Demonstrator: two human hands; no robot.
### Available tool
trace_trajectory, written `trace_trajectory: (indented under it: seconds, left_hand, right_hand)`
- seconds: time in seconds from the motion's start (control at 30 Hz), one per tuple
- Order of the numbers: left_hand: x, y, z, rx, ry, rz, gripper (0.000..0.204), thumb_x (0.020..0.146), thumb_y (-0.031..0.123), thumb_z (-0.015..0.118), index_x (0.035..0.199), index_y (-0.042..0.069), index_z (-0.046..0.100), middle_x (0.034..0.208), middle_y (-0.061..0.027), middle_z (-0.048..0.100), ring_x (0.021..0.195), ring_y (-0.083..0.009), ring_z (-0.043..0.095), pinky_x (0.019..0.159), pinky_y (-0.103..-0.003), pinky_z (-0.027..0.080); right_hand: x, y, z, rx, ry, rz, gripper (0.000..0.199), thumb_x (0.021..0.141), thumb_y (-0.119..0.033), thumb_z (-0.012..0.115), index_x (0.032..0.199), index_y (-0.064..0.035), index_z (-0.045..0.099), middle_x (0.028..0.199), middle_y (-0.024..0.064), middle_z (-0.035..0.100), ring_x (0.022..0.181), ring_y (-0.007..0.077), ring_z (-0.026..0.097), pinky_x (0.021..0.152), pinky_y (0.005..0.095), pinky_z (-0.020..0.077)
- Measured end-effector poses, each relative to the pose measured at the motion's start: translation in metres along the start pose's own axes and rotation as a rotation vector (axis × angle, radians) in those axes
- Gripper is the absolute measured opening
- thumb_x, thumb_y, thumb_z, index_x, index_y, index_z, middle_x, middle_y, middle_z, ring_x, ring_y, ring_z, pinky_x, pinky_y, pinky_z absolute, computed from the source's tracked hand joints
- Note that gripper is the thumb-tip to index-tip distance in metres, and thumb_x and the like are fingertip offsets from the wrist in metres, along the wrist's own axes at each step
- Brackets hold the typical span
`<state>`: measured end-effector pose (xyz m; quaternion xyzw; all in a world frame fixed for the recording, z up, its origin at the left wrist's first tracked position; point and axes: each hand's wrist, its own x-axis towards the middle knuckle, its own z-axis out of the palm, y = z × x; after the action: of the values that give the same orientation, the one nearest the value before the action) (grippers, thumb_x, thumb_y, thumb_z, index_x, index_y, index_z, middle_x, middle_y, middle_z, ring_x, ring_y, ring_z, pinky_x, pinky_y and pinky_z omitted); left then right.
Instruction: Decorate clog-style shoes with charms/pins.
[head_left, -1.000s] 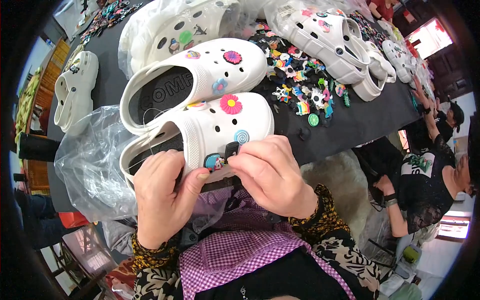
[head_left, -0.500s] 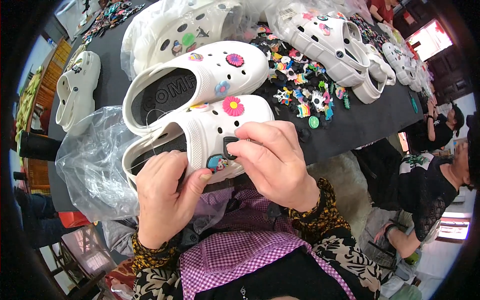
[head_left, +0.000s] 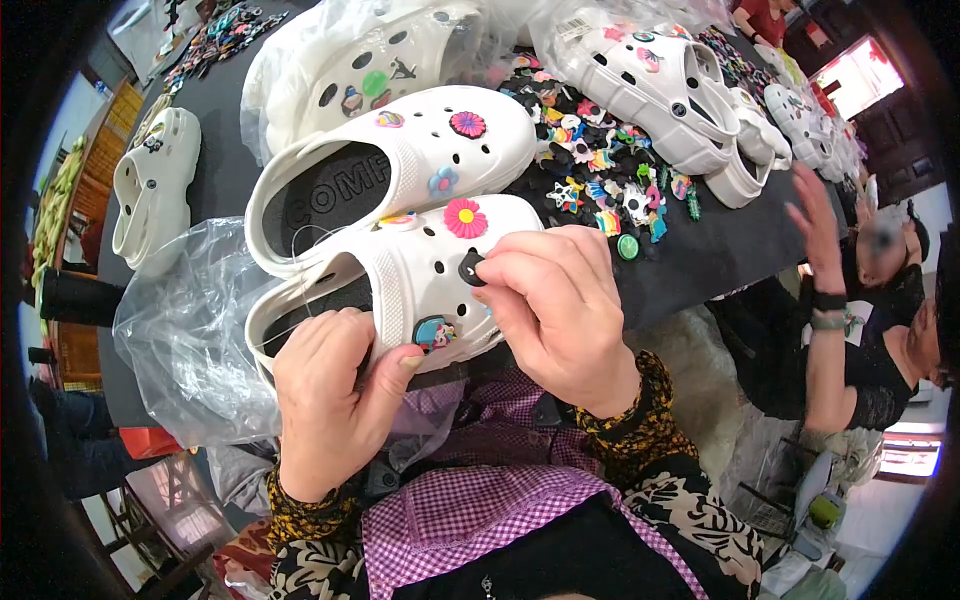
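Observation:
A pair of white clogs with holes lies in front of me, the near clog (head_left: 410, 275) next to the far clog (head_left: 425, 150). My left hand (head_left: 335, 400) grips the near clog at its side, thumb outside and fingers reaching over the opening's edge. Between the thumb and index finger of my right hand (head_left: 560, 310) is a small black shoe charm (head_left: 470, 266), held against the holed upper. On that clog sit a pink flower charm (head_left: 465, 218) and a blue picture charm (head_left: 434, 333). A thin clear loop (head_left: 312, 235) runs by the two heels.
Colourful loose charms (head_left: 600, 170) are heaped right of the pair on the black table (head_left: 690, 265). Clear plastic bags (head_left: 190, 340) lie at left and behind. More white clogs (head_left: 155, 190) stand around. A co-worker's raised arm (head_left: 825, 250) is at the table's right edge.
My right hand has shifted the black charm up along the clog, baring a hole below it. My left hand keeps its grip. At right, a co-worker's arm has come up beside the table.

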<state>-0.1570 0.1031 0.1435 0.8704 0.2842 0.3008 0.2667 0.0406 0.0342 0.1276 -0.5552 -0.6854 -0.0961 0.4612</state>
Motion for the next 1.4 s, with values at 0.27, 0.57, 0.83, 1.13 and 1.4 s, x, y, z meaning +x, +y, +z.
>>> trace_trajectory:
  seconds: [0.27, 0.57, 0.83, 1.13, 1.4]
  left_hand:
    - [0.001, 0.002, -0.001, 0.002, 0.001, 0.005, 0.025, 0.076, 0.017, 0.072, 0.077, 0.0, 0.054, 0.066, -0.0125, 0.05, 0.06, -0.0321, 0.049, 0.056, -0.039, 0.037]
    - [0.001, -0.001, -0.001, 0.034, -0.003, 0.028, 0.029, 0.076, 0.018, 0.073, 0.074, 0.0, 0.051, 0.064, -0.0118, 0.046, 0.058, -0.0319, 0.046, 0.055, -0.038, 0.035]
    - [0.0, -0.001, 0.0, 0.036, 0.008, 0.031, 0.028, 0.076, 0.018, 0.073, 0.076, 0.0, 0.051, 0.064, -0.011, 0.047, 0.058, -0.0305, 0.046, 0.055, -0.038, 0.035]
    - [0.0, 0.0, 0.0, 0.044, 0.006, 0.039, 0.028, 0.076, 0.018, 0.073, 0.075, 0.001, 0.05, 0.064, -0.0107, 0.046, 0.058, -0.0302, 0.046, 0.055, -0.038, 0.035]
    - [0.0, -0.002, -0.001, 0.055, 0.0, 0.048, 0.029, 0.076, 0.019, 0.073, 0.074, 0.002, 0.05, 0.064, -0.0102, 0.045, 0.058, -0.0298, 0.045, 0.054, -0.038, 0.034]
  right_hand:
    - [0.009, -0.002, 0.01, 0.0, 0.012, 0.019, 0.025, 0.067, 0.0, 0.076, 0.088, -0.0047, 0.063, 0.086, 0.0064, 0.062, 0.076, 0.0251, 0.057, 0.071, 0.0361, 0.0426]
    - [0.01, -0.005, 0.013, 0.038, -0.008, 0.006, 0.026, 0.068, 0.0, 0.075, 0.091, -0.0045, 0.064, 0.087, 0.0071, 0.063, 0.078, 0.0246, 0.057, 0.07, 0.0355, 0.0442]
    - [0.011, -0.007, 0.011, -0.018, -0.053, 0.029, 0.028, 0.069, 0.002, 0.073, 0.095, -0.0045, 0.065, 0.092, 0.008, 0.062, 0.082, 0.0253, 0.057, 0.074, 0.0362, 0.0434]
    - [0.009, -0.004, 0.01, -0.057, -0.06, -0.026, 0.028, 0.07, 0.002, 0.072, 0.095, -0.0052, 0.064, 0.093, 0.008, 0.06, 0.083, 0.0261, 0.057, 0.074, 0.0373, 0.0431]
    - [0.01, -0.006, 0.008, -0.052, -0.081, -0.031, 0.03, 0.069, 0.003, 0.073, 0.096, -0.0047, 0.063, 0.094, 0.0084, 0.06, 0.083, 0.0267, 0.057, 0.074, 0.0373, 0.0436]
